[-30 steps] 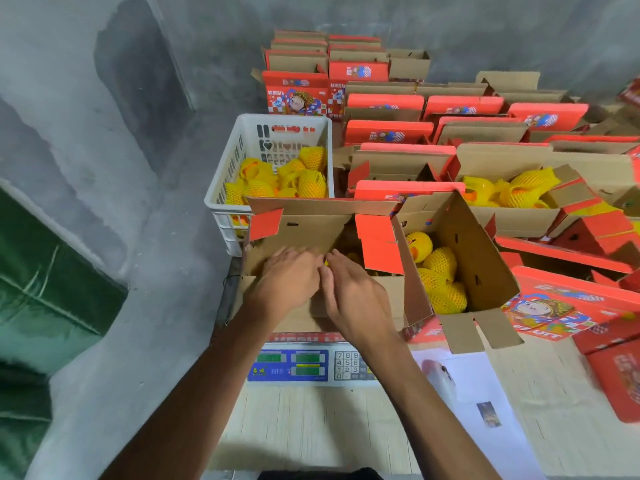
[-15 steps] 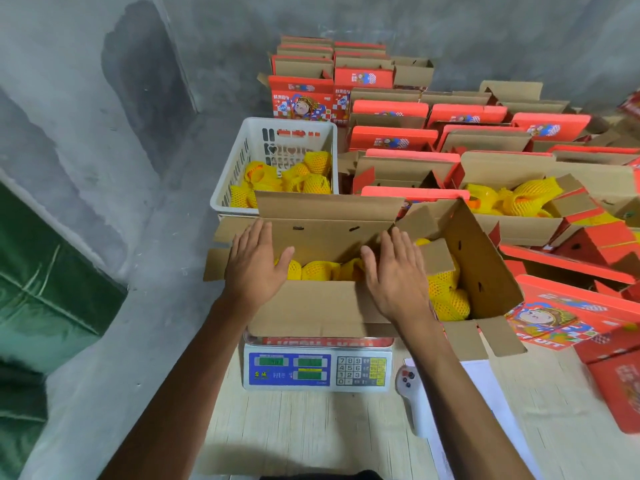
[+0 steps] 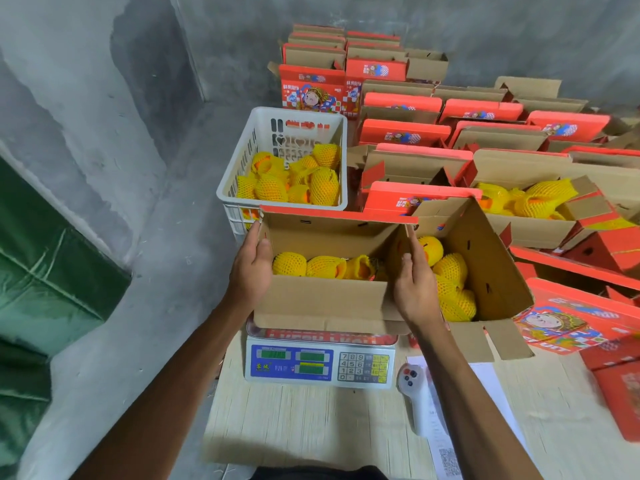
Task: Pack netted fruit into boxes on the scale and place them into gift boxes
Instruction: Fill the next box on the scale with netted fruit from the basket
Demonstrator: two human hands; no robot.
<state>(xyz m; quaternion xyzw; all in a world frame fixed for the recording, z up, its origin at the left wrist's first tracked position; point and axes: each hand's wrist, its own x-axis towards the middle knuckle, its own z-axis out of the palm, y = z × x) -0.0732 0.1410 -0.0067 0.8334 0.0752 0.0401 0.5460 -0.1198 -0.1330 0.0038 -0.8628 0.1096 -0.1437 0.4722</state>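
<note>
An open brown cardboard box [image 3: 322,303] stands on the digital scale [image 3: 318,363], with netted yellow fruit [image 3: 322,266] in a row inside. My left hand [image 3: 251,268] holds the box's left side flap upright, thumb inside and straight fingers outside. At the other end my right hand [image 3: 414,285] holds the right side flap the same way. The long back flap stands up behind the fruit. A second open box [image 3: 491,271] with more netted fruit [image 3: 450,275] leans against the right side.
A white plastic basket [image 3: 228,188] of netted fruit sits behind the scale. Rows of open red gift boxes [image 3: 401,133] fill the back and right, and a printed red lid [image 3: 571,323] lies at right. A white handheld device [image 3: 412,393] rests on paper [image 3: 485,375]. Concrete wall left.
My hands left the top of the box and moved apart to its two ends. The side flaps, which lay outward, now stand upright in my hands.
</note>
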